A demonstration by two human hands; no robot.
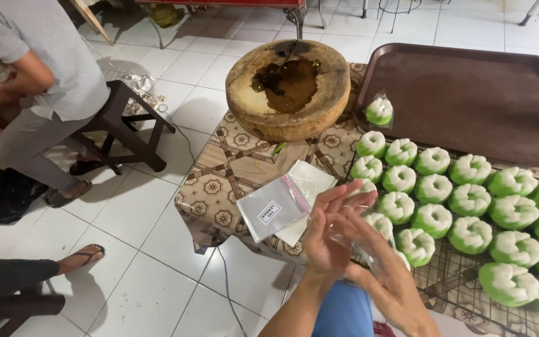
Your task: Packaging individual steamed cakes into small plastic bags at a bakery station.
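My left hand (327, 232) and my right hand (385, 274) meet in front of me, both pinching a thin clear plastic bag (360, 240) between their fingers. Just left of them lies a stack of clear plastic bags (282, 203) with a small label. To the right, several green and white ring-shaped cakes (450, 206) sit in rows on a wire rack (450, 281). One cake in a clear bag (379, 111) lies at the corner of a dark brown tray (469, 100).
A round wooden chopping block (288, 87) rests on the table's patterned cloth (219, 181). On a dark wooden stool (126, 125) at the left sits a person in grey (45, 81). Another person's sandalled foot (82, 257) shows at lower left on the white tiled floor.
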